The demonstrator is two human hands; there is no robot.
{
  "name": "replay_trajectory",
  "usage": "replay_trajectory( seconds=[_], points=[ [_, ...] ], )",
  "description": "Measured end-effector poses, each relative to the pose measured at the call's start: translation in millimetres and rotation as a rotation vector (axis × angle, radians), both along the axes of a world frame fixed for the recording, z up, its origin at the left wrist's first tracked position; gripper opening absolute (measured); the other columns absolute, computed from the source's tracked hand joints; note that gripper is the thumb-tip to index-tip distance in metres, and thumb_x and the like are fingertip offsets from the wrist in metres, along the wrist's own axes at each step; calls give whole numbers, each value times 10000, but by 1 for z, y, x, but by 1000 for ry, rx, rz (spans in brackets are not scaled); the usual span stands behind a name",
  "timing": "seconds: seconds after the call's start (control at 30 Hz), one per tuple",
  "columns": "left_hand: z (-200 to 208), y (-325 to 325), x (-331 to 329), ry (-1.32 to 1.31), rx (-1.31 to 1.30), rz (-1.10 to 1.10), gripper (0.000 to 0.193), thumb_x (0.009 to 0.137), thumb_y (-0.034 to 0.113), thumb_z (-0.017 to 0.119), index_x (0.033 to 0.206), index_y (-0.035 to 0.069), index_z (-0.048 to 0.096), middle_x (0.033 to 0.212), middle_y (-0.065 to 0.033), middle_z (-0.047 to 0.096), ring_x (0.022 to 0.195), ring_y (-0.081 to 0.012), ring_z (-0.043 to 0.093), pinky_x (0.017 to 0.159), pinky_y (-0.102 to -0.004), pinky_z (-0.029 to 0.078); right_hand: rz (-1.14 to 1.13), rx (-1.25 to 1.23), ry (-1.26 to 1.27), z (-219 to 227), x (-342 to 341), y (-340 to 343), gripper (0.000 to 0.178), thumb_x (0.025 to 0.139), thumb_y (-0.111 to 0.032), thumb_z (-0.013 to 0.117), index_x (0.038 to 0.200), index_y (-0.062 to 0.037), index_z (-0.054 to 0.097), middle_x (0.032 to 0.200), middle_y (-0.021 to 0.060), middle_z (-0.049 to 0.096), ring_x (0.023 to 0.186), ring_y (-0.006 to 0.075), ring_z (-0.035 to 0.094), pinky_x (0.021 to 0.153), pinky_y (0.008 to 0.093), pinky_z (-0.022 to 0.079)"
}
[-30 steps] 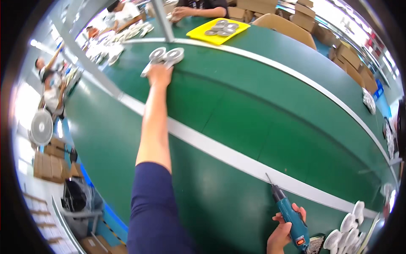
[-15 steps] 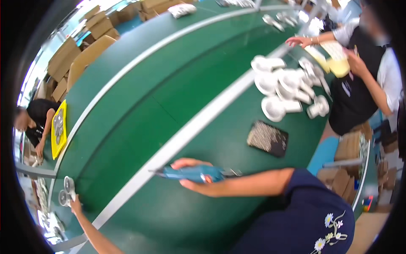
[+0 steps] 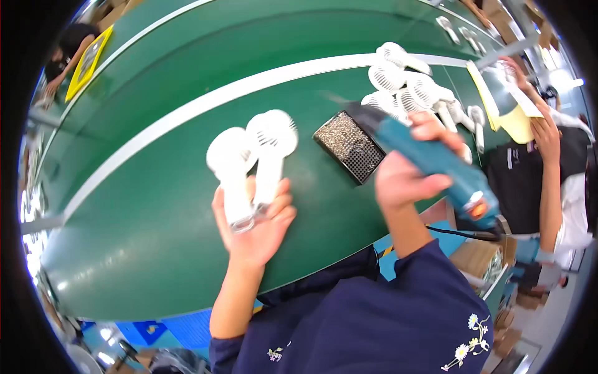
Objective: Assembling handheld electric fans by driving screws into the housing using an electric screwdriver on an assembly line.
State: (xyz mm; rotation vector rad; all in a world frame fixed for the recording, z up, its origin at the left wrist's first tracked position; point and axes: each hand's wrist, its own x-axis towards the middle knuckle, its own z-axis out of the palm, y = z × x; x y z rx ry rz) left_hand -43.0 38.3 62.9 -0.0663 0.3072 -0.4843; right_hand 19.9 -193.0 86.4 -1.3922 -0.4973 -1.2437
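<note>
Two white handheld fans [image 3: 235, 162] stand side by side, round heads up, in my left hand [image 3: 256, 240], whose fingers are wrapped around their handles. My right hand [image 3: 402, 181] grips a teal electric screwdriver [image 3: 445, 165], its dark nose and blurred bit slanting up to the left. That nose is above the far corner of a black perforated tray [image 3: 366, 163] with many small screws in it. Whether the bit touches anything cannot be made out. Beyond the tray lies a pile of white fan bodies [image 3: 423, 90], partly hidden by the screwdriver and my right hand.
A pale strip [image 3: 268, 76] crosses the green table [image 3: 156, 230]. At right, a co-worker's hands [image 3: 545, 128] hold a pale sheet near a yellow piece [image 3: 517, 126]. Another person works at far left beside a yellow tray [image 3: 73, 90]. A black cable [image 3: 464, 235] trails from the screwdriver.
My left hand has come from the far left to in front of me with the two fans. My right hand has swung the screwdriver over beside the screw tray. The view has turned.
</note>
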Motion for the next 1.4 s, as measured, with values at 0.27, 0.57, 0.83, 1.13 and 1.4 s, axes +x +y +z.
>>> replay_trajectory(
  seconds=[0.27,0.57,0.83,1.13,1.4],
  points=[
    [0,-36,-32,56,474,-169,575,1002,498,435,1376,62,456,1365,-320,459,1214,-413,521,1003,-484,445,475,301,193,-4,31,-60,591,938,-657,450,1285,-180,411,899,51,516,700,189,526,646,405,430],
    [12,-24,-20,-1256,2519,55,646,834,330,733,1369,52,502,1453,-225,424,1364,-446,365,1098,-538,304,1011,-50,209,41,28,-101,722,890,-619,585,1448,-218,362,1187,37,485,902,210,543,839,487,466],
    [-25,-46,43,-1644,2603,-239,627,835,473,650,1377,179,538,1481,-67,454,1395,-288,386,1148,-569,141,1082,413,407,-13,35,-77,929,741,-830,552,1357,-144,438,787,-14,494,579,111,443,526,279,369],
    [-40,-65,41,-1403,2579,-25,509,782,286,704,1263,130,643,1366,-69,542,1337,-276,442,1168,-495,94,1174,29,426,-5,49,-71,896,812,-769,546,1372,-85,392,931,43,524,703,175,532,623,318,427],
    [-44,-63,42,-1378,2582,17,499,759,281,714,1237,146,667,1346,-44,560,1303,-251,470,1164,-488,122,996,114,449,-29,41,-55,854,815,-813,468,1364,-162,399,880,51,535,571,174,514,530,319,369]
  ],
)
